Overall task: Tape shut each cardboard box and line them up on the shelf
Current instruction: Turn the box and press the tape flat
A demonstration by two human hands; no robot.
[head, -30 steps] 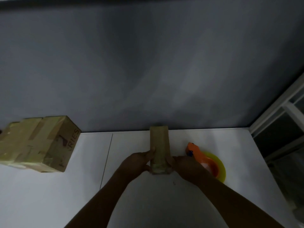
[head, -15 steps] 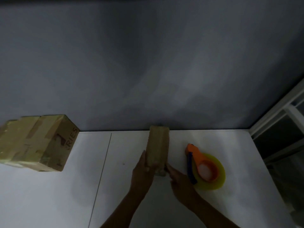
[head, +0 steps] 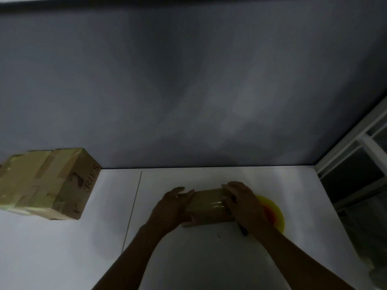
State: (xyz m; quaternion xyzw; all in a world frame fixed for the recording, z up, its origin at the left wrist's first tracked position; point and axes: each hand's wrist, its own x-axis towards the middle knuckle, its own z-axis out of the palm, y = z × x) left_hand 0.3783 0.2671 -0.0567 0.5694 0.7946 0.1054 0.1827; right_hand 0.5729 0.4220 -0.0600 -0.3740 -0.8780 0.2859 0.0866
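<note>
Head camera, looking down in dim light: my left hand and right hand grasp the two ends of a small brown cardboard box. It lies crosswise on a white flat surface at lower centre of the frame. Fingers of both hands curl over its taped top (the film shines a little). A yellow tape roll sits partly hidden behind my right hand. At far left, well apart, stands a larger taped cardboard box, near a grey wall.
</note>
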